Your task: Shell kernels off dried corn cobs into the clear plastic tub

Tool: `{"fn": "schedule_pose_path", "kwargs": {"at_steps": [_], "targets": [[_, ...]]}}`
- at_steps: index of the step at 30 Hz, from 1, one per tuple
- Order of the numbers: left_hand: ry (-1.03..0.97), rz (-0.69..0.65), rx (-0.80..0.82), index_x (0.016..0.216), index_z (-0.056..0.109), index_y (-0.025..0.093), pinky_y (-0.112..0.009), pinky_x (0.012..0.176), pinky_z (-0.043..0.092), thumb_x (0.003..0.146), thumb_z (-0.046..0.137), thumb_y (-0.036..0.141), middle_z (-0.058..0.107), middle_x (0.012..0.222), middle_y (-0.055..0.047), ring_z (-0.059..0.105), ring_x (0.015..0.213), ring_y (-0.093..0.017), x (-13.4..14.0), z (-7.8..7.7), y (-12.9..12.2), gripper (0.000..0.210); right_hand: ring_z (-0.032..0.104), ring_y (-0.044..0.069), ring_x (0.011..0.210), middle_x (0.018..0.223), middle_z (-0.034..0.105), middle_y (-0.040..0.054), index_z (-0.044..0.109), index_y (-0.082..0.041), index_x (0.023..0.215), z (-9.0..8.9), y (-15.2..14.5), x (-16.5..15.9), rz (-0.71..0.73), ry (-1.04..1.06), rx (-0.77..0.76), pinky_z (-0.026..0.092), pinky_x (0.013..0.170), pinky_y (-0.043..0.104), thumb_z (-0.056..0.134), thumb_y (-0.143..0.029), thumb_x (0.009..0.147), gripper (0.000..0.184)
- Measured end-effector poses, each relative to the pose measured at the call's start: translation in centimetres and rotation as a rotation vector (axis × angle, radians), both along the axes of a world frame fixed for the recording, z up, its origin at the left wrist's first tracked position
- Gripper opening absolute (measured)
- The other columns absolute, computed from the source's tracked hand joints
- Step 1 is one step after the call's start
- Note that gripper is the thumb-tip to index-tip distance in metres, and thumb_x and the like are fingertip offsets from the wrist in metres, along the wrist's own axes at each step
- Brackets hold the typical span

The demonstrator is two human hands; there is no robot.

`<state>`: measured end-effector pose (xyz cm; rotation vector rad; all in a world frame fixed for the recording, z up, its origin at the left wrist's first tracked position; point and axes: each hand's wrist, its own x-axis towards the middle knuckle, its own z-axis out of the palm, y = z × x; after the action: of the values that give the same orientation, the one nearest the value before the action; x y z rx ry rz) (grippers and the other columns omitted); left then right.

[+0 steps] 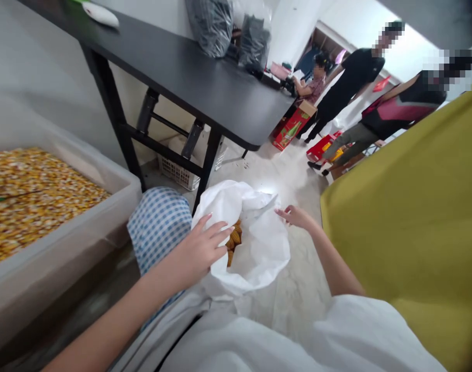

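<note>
A white woven sack (264,258) stands with its mouth wide between my two hands. Inside it lie several brownish-yellow ribbed pieces (234,236) that look like ears of corn. My left hand (204,248) rests over the sack's left rim, its fingers spread apart and pointing toward the mouth. At the far right of the rim, my right hand (297,216) pinches the sack's edge between thumb and fingers. Lower parts of the sack are hidden below the rim and by my clothing.
A grey bin (119,199) of loose corn kernels (45,191) stands left, beside blue checked cloth (160,219). A black table (173,67) carries dark plastic bags (214,26). Yellow cloth (406,206) hangs right. Beyond are people (360,72) and a red box (288,126).
</note>
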<state>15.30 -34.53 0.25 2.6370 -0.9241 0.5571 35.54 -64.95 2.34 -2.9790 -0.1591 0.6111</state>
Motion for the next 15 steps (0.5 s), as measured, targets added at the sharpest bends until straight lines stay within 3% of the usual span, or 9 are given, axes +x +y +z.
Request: {"fn": "schedule_pose_path", "kwargs": {"at_steps": [2, 6, 11, 15], "targets": [[0.016, -0.005, 0.011, 0.073, 0.062, 0.017, -0.051, 0.111, 0.014, 0.07, 0.058, 0.005, 0.056, 0.126, -0.008, 0.042, 0.123, -0.025, -0.3, -0.2, 0.2, 0.013, 0.064, 0.02, 0.075, 0.081, 0.069, 0.0106, 0.06, -0.012, 0.095, -1.2, 0.9, -0.6, 0.02, -0.018, -0.066, 0.041, 0.06, 0.023, 0.057, -0.061, 0.073, 0.053], [0.066, 0.001, 0.018, 0.074, 0.062, 0.017, -0.052, 0.111, 0.012, 0.068, 0.058, 0.005, 0.055, 0.127, -0.008, 0.04, 0.125, -0.025, -1.2, -0.8, 0.9, 0.014, 0.061, 0.018, 0.078, 0.088, 0.068, 0.0091, 0.063, -0.014, 0.085, -2.2, 1.9, -2.1, 0.124, -0.023, -0.055, 0.037, 0.06, 0.022, 0.059, -0.033, 0.075, 0.022], [0.101, 0.023, -0.053, 0.074, 0.061, 0.018, -0.053, 0.112, 0.009, 0.072, 0.058, 0.011, 0.055, 0.127, -0.006, 0.038, 0.127, -0.024, -2.2, -0.4, 2.2, 0.008, 0.053, 0.016, 0.064, 0.068, 0.062, 0.0049, 0.062, -0.015, 0.075, 2.5, -0.1, -2.2, 0.045, -0.297, -0.071, 0.03, 0.053, 0.024, 0.051, -0.033, 0.075, 0.021], [0.101, 0.042, -0.071, 0.073, 0.06, 0.018, -0.055, 0.111, 0.008, 0.074, 0.058, 0.014, 0.052, 0.131, -0.006, 0.035, 0.128, -0.025, -2.5, -0.2, 2.4, 0.005, 0.054, 0.017, 0.065, 0.073, 0.062, 0.0078, 0.062, -0.014, 0.081, 5.2, -0.8, -2.9, 0.069, -0.215, -0.181, 0.032, 0.055, 0.025, 0.049, -0.036, 0.078, 0.025]]}}
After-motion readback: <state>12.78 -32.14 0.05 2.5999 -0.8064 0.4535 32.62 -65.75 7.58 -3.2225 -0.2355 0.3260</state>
